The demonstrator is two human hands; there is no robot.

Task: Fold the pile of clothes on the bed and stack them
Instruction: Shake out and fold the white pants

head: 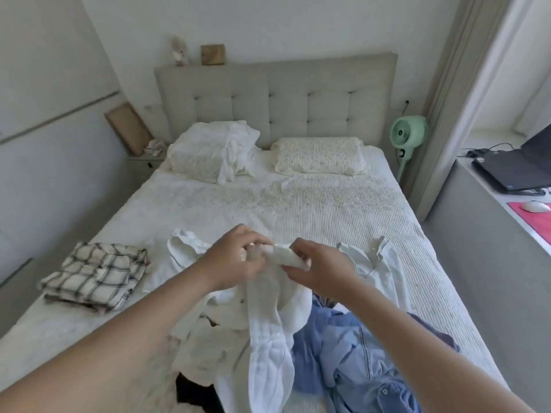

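Both hands pinch a white garment (274,317) lifted above the bed (298,204): left hand (238,257) and right hand (319,269) grip its bunched top edge, close together; a folded plaid piece (95,275) lies left, a blue shirt (357,362) right; no readable writing

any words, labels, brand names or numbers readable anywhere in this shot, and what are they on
None can be read.
Laptop on the desk at right: no legible marking.
Green fan beside the bed: no legible label.
White garment gripped by the left hand and right hand: no tag text shows.
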